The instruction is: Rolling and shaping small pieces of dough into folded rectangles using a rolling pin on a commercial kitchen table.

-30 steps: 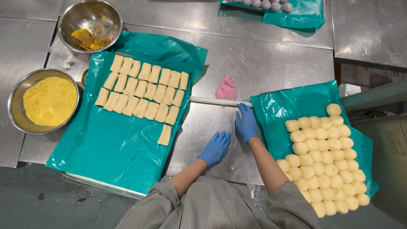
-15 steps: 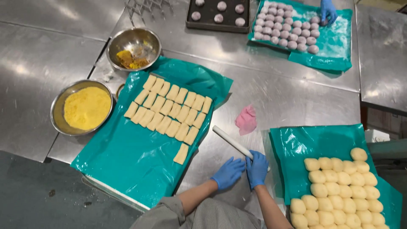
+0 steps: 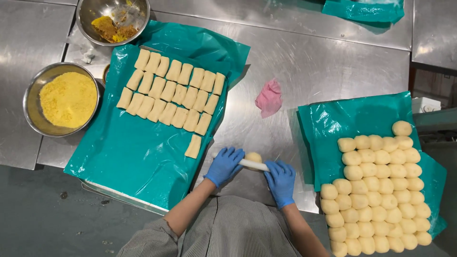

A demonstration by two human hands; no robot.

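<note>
Both my hands wear blue gloves. My left hand (image 3: 224,165) and my right hand (image 3: 281,181) rest on the two ends of a white rolling pin (image 3: 253,165) lying on the steel table (image 3: 309,66). A ball of pale dough (image 3: 253,157) sits under the pin between my hands. To the left, a tray lined with teal plastic (image 3: 128,157) carries rows of folded dough pieces (image 3: 172,93). To the right, a second teal sheet (image 3: 352,119) holds several round dough balls (image 3: 376,190).
A steel bowl of yellow crumbs (image 3: 64,100) stands at the left. Another steel bowl with brownish filling (image 3: 113,19) is at the top. A pink crumpled cloth (image 3: 269,98) lies mid-table. More teal plastic (image 3: 364,9) shows at the top right.
The view has shifted. My hands came closer to my body with the rolling pin, which now lies flat across a dough ball, one hand on each end.
</note>
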